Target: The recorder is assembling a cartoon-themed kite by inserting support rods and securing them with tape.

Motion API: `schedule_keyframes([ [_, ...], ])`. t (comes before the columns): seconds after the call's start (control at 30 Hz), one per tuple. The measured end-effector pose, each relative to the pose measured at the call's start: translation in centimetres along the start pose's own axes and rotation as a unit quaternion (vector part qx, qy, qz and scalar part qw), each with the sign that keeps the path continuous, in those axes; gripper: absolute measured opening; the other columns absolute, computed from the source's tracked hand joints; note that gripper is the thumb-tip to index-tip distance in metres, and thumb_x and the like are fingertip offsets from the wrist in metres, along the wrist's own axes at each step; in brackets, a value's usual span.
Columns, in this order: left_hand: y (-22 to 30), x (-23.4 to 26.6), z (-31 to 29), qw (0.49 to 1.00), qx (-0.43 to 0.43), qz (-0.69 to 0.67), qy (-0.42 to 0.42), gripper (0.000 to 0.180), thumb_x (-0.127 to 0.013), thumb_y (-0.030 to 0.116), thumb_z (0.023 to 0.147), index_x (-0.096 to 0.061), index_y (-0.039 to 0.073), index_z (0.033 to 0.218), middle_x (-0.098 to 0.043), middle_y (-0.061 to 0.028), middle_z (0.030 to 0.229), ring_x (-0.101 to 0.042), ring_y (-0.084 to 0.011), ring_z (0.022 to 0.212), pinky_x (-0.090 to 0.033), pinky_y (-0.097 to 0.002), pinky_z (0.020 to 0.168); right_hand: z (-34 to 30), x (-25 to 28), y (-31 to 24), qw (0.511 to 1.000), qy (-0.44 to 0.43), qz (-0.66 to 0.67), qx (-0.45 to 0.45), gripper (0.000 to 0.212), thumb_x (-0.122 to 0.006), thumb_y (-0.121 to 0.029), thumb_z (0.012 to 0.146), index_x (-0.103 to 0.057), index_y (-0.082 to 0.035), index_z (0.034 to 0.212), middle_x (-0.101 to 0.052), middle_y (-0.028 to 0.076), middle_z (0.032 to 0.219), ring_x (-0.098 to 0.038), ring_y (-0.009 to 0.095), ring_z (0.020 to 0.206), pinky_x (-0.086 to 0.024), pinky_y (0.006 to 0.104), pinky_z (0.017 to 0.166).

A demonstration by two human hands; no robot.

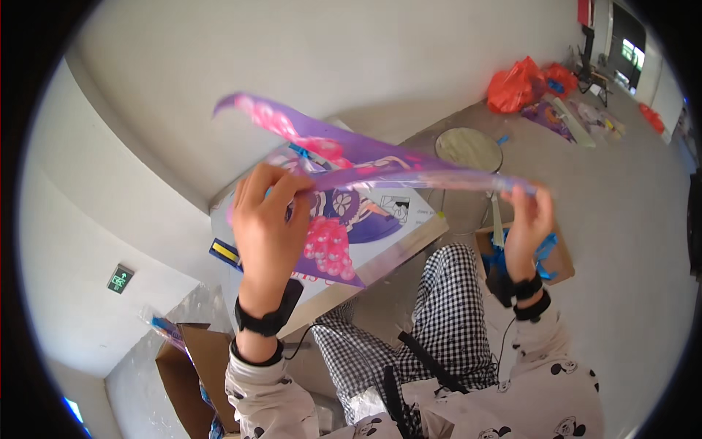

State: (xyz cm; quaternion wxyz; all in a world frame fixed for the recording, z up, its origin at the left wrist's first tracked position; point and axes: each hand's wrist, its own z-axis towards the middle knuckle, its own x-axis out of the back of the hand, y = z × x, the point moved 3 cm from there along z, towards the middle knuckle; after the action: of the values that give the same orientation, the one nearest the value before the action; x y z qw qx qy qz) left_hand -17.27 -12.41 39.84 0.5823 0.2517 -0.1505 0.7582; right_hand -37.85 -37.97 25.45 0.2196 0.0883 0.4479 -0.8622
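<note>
A glossy purple sheet printed with pink balloons (409, 162) is stretched between my two hands, above a low white table. My left hand (267, 208) is closed on its near edge at the left. At the far right end, my right hand (530, 223) pinches a narrow corner between thumb and fingers. The sheet's left tip curls up toward the wall. Beneath it, more purple print with pink balloons (329, 249) shows; I cannot tell whether this is the same sheet or another. The white tabletop (387, 256) carries printed lettering and a small line drawing.
A blue-and-yellow object (225, 253) lies by the table's left side. Cardboard boxes stand at the lower left (205, 373) and right (561, 265), the right one holding blue pieces. Beyond are a round stool (468, 150), red plastic bags (515, 86) and printed sheets (547, 121) on the floor.
</note>
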Motion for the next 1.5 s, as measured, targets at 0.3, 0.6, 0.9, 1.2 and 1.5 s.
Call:
schedule_keyframes([
  [0.3, -7.8, 2.8, -20.0, 0.966, 0.144, 0.136, -0.166, 0.021, -0.066, -0.005, 0.066, -0.065, 0.007, 0.083, -0.056, -0.007, 0.086, -0.056, -0.0287, 0.087, -0.045, -0.0403, 0.078, -14.0, -2.2, 1.9, 0.845, -0.471, -0.143, 0.208, 0.034, -0.077, 0.001, 0.063, -0.062, -0.006, 0.093, -0.061, 0.007, 0.083, -0.064, 0.023, 0.072, -0.051, 0.0319, 0.059],
  [0.6, -5.5, -1.4, -31.8, 0.855, 0.461, -0.101, -0.216, 0.028, -0.07, 0.007, 0.076, -0.066, 0.003, 0.103, -0.062, -0.0141, 0.103, -0.059, -0.0326, 0.098, -0.046, -0.041, 0.088, -20.1, -4.8, 3.9, 0.746, -0.601, -0.146, 0.249, 0.029, -0.075, -0.006, 0.063, -0.065, -0.007, 0.091, -0.058, 0.002, 0.084, -0.06, 0.019, 0.073, -0.049, 0.031, 0.062],
  [0.9, -8.0, -14.7, -22.5, 0.744, 0.563, -0.353, -0.066, 0.078, -0.071, 0.024, 0.088, -0.026, -0.002, 0.146, -0.058, -0.0215, 0.122, -0.059, -0.026, 0.109, -0.047, -0.0357, 0.092, -22.1, -5.2, 3.7, 0.726, -0.63, -0.146, 0.234, 0.029, -0.072, -0.007, 0.063, -0.067, -0.006, 0.091, -0.061, 0.004, 0.087, -0.061, 0.019, 0.075, -0.047, 0.0319, 0.064],
  [1.2, 0.6, -20.9, -16.4, 0.839, 0.158, -0.432, -0.292, 0.043, -0.071, 0.016, 0.085, -0.06, 0.003, 0.124, -0.053, -0.0184, 0.135, -0.053, -0.0314, 0.122, -0.044, -0.0383, 0.098, -21.8, -5.6, 4.6, 0.736, -0.607, -0.203, 0.221, 0.036, -0.071, -0.012, 0.061, -0.063, -0.007, 0.096, -0.06, 0.005, 0.09, -0.059, 0.022, 0.085, -0.046, 0.0361, 0.075],
  [1.5, 3.6, -7.8, -34.4, 0.465, 0.686, -0.517, -0.212, 0.035, -0.059, 0.027, 0.097, -0.06, -0.005, 0.112, -0.068, -0.0064, 0.105, -0.063, -0.013, 0.093, -0.051, -0.0292, 0.083, -21.0, -6.0, 5.7, 0.743, -0.606, -0.213, 0.188, 0.034, -0.072, -0.011, 0.066, -0.062, -0.006, 0.098, -0.058, 0.004, 0.093, -0.06, 0.021, 0.088, -0.045, 0.0367, 0.082],
])
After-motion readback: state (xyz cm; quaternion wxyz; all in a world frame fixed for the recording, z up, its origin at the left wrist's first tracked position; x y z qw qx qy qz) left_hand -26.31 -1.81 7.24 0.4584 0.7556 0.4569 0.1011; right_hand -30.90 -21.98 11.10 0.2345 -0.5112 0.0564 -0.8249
